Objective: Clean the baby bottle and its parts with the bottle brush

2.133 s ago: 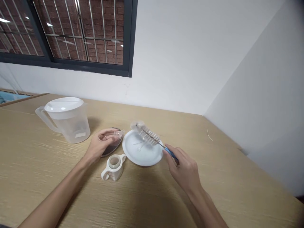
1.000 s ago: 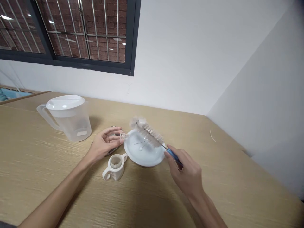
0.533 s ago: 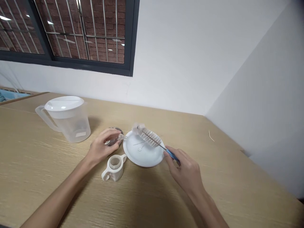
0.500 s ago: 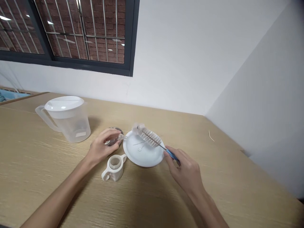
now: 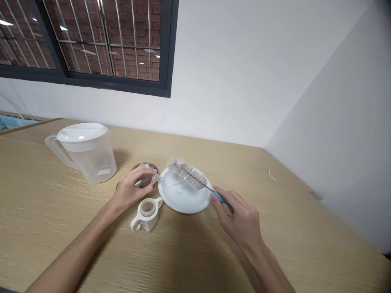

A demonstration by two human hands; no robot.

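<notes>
My right hand [image 5: 240, 215] grips the blue handle of a bottle brush [image 5: 195, 177], whose white bristles slant up and left over a white plate [image 5: 189, 203]. Pinched between the thumb and fingers of my left hand [image 5: 134, 185] is a small clear ribbed plastic piece [image 5: 157, 178], at the plate's left rim. Thin needle-like pieces [image 5: 179, 185] lie on the plate; their kind is hard to make out. Partly hidden behind my left hand is a round metal-rimmed dish [image 5: 149, 166]. A white two-handled cup-like holder [image 5: 148, 215] stands just in front of that hand.
A translucent lidded pitcher [image 5: 91, 154] stands on the wooden table [image 5: 293, 228] at the left. On the right lies a short pale strand [image 5: 271, 174]. Behind the table rise a white wall [image 5: 226, 81] and a barred window [image 5: 106, 40].
Very little differs. The brush head has shifted slightly left, and my right hand has moved a touch to the right. My left hand stays nearly in place.
</notes>
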